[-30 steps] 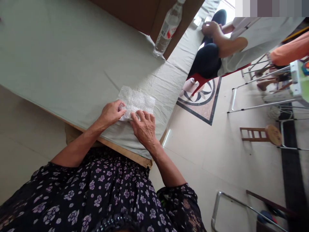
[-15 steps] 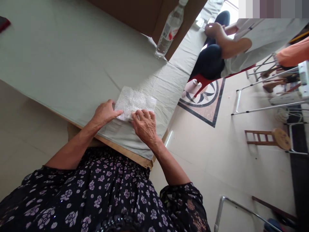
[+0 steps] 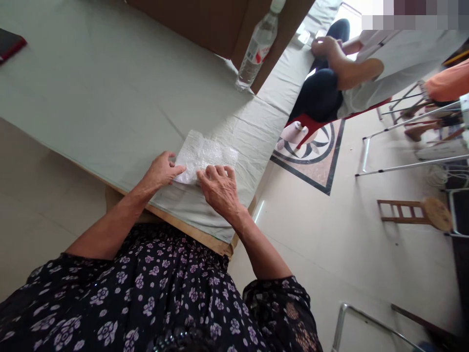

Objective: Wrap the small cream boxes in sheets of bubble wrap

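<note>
— What sits nearest, past the flowered dress [image 3: 164, 293]?
— The table [image 3: 205, 234] edge, bare wood under a pale green cloth [image 3: 110, 107]. Just beyond it both hands rest on a sheet of bubble wrap [image 3: 208, 151], which lies flat near the table's right end.
— Gripping it?
— The right hand [image 3: 220, 188] is not closed on it: fingers bent, tips pressing the near edge down. The left hand [image 3: 161, 171] lays its thumb on the near-left corner; whether it pinches that corner, I cannot tell.
— Farther along?
— Creased cloth, then a clear water bottle [image 3: 256, 49] upright against a cardboard box [image 3: 205, 19], and a dark flat object [image 3: 10, 44] at the far left.
— The room?
— A pale tiled floor [image 3: 330, 244] with a dark patterned inlay [image 3: 315, 156], a wooden stool [image 3: 414, 215], and another person [image 3: 366, 63] seated on a red chair [image 3: 311, 124] at the table's far end
</note>
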`<state>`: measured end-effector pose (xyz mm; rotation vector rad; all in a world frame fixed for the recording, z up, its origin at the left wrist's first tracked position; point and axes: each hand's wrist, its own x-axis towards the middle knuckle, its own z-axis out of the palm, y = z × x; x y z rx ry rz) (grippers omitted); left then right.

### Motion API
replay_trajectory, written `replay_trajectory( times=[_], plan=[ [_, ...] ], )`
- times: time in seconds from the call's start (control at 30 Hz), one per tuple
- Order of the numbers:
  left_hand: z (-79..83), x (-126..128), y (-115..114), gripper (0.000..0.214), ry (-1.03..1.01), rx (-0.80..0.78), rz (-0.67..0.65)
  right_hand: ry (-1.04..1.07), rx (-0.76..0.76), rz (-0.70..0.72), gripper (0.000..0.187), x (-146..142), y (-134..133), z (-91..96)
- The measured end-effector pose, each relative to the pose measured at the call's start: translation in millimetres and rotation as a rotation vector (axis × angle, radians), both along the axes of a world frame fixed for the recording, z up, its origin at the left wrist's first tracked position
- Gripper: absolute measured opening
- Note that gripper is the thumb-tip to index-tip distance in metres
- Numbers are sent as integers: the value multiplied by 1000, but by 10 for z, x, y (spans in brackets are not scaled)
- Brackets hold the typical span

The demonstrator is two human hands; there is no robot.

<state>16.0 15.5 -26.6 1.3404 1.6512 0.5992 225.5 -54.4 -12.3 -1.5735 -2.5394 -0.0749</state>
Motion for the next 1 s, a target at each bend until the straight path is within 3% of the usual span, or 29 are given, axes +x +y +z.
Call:
replay_trajectory(
  times=[0.13, 0.2, 0.33, 0.6, 0.8, 0.9, 1.0],
  plan=[
    [30, 46, -1, 31, -28, -55, -75, 6, -13, 11, 28, 6, 25, 12],
    [63, 91, 17, 18, 75, 30, -126, -1, -13, 17, 27, 1, 35, 16],
    [147, 219, 34, 21, 266, 233, -136, -30, -12, 27, 25, -11, 44, 37],
    [259, 460, -9, 6, -138, 20, -119, 47, -68, 16, 21, 1, 29, 118],
    [305, 436, -32, 21, -212, -55, -346, 227, -100, 39, 18, 74, -35, 164],
    [289, 436, -97, 25, -39, 123, -474, 444, -9, -105, 15, 239, -184, 129],
    [237, 483, -197, 23, 238, 359, -553, 698, 26, -452, 22, 446, -371, 9]
  ],
)
